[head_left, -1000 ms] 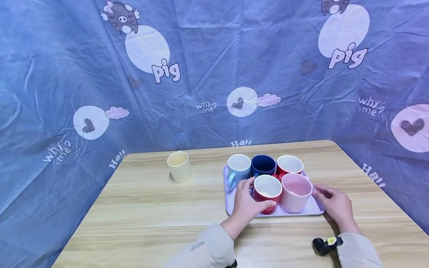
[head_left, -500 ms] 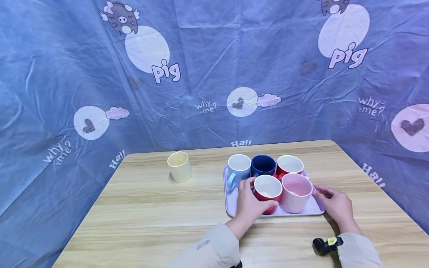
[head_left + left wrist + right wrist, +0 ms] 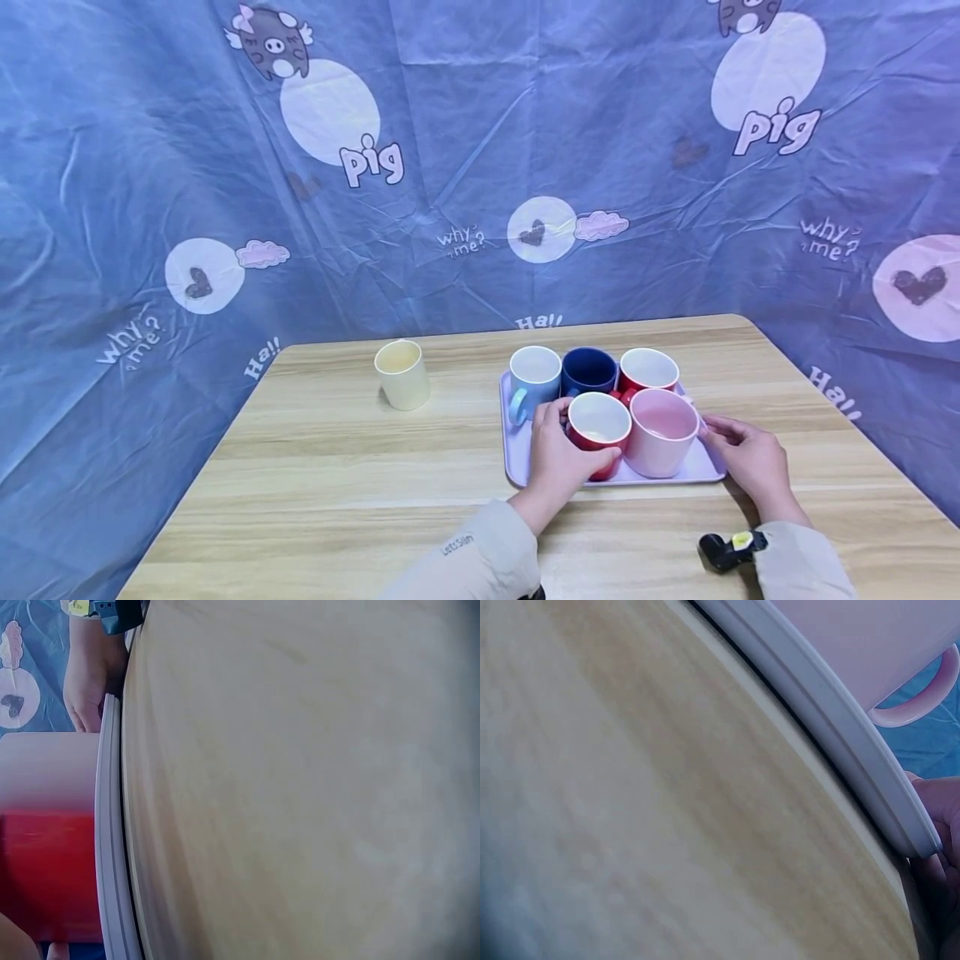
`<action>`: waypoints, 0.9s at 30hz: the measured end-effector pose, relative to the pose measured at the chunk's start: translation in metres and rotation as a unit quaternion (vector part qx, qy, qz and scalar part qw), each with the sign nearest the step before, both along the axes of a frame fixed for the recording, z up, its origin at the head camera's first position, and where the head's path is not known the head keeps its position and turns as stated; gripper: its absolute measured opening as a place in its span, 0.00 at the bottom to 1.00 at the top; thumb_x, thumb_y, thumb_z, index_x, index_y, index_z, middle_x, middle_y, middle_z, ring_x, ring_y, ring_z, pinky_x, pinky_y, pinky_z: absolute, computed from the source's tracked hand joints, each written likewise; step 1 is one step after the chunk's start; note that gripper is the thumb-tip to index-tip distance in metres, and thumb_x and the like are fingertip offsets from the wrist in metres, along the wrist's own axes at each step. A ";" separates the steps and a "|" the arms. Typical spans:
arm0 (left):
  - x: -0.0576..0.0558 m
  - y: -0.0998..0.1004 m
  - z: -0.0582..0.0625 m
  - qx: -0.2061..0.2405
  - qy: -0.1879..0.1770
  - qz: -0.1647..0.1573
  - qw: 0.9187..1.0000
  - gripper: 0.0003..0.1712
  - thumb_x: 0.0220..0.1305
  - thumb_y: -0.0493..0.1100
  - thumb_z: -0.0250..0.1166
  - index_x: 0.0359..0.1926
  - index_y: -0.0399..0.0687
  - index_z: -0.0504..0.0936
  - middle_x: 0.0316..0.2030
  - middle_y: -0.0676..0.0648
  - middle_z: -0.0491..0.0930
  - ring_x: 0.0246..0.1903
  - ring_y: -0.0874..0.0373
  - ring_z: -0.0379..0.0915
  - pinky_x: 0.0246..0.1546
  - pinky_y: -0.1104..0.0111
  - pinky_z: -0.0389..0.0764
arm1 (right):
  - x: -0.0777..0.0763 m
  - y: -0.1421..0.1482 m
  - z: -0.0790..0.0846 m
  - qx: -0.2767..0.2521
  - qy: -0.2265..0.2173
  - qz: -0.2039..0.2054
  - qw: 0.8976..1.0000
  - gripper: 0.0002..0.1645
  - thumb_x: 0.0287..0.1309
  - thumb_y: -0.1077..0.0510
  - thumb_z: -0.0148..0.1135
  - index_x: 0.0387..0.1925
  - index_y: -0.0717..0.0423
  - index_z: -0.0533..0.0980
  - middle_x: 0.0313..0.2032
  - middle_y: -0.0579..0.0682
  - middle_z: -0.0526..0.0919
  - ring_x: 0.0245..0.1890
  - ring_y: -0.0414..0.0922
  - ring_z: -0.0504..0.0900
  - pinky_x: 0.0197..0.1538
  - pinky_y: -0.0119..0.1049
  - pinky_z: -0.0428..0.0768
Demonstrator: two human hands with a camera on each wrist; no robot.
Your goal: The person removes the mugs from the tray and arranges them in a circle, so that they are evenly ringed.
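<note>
In the head view, my left hand (image 3: 558,454) is curled round the front red mug (image 3: 600,425), its thumb on the near side. The mug stands upright on a lilac tray (image 3: 517,454); in the left wrist view its red wall (image 3: 49,874) shows just inside the tray's rim (image 3: 111,825). Beside it stands a pink mug (image 3: 660,446), its handle (image 3: 922,705) pointing right. My right hand (image 3: 750,458) grips the tray's right edge, with the thumb by the rim and fingers at the corner in the right wrist view.
Along the tray's back row stand a light blue mug (image 3: 536,387), a dark blue mug (image 3: 588,371) and another red mug (image 3: 648,371). A cream mug (image 3: 403,383) stands apart at the back left of the wooden table (image 3: 337,483). A blue printed cloth (image 3: 465,167) hangs behind.
My left wrist and sleeve have shifted a little to the right, with the fingers still round the red mug. The right hand, tray and mugs stay in place.
</note>
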State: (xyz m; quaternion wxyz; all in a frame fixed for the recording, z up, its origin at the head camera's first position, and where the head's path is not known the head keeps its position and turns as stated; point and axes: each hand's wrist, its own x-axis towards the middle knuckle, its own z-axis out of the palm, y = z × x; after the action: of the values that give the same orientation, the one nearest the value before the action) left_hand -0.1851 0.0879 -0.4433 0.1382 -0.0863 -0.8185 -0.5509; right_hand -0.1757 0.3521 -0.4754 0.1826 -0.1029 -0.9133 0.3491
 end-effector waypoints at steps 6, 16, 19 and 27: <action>0.001 -0.002 0.002 -0.004 0.020 0.003 1.000 0.44 0.31 0.50 0.83 0.53 0.49 0.73 0.46 0.55 0.69 0.49 0.59 0.69 0.50 0.65 0.76 | -0.001 0.000 0.000 0.000 -0.002 0.002 1.000 0.24 0.60 0.50 0.63 0.48 0.67 0.79 0.36 0.60 0.85 0.39 0.56 0.80 0.40 0.45 0.71; 0.002 -0.006 0.009 0.022 0.033 -0.010 0.999 0.45 0.32 0.48 0.82 0.54 0.50 0.72 0.48 0.56 0.69 0.50 0.60 0.68 0.50 0.66 0.76 | 0.000 0.001 0.000 0.003 0.000 0.002 1.000 0.24 0.60 0.50 0.64 0.48 0.66 0.79 0.35 0.60 0.85 0.39 0.55 0.80 0.40 0.44 0.71; 0.002 -0.008 0.011 0.030 0.039 -0.015 0.999 0.45 0.32 0.47 0.82 0.55 0.50 0.71 0.49 0.56 0.69 0.50 0.60 0.67 0.50 0.68 0.75 | 0.000 0.001 0.000 0.000 -0.001 0.001 1.000 0.24 0.60 0.49 0.64 0.48 0.66 0.79 0.35 0.59 0.85 0.39 0.54 0.80 0.40 0.45 0.71; 0.000 -0.012 0.018 0.024 0.044 -0.023 0.998 0.46 0.35 0.48 0.81 0.58 0.48 0.71 0.53 0.54 0.71 0.52 0.59 0.68 0.51 0.66 0.75 | 0.000 0.001 0.000 -0.004 -0.007 -0.001 1.000 0.25 0.60 0.48 0.63 0.48 0.66 0.79 0.36 0.59 0.85 0.37 0.49 0.80 0.39 0.41 0.70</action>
State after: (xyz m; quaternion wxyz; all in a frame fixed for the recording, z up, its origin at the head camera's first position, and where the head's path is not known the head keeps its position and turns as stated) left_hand -0.1846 0.0761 -0.4252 0.1635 -0.1264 -0.7959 -0.5691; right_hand -0.1759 0.3532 -0.4757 0.1761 -0.1068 -0.9133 0.3514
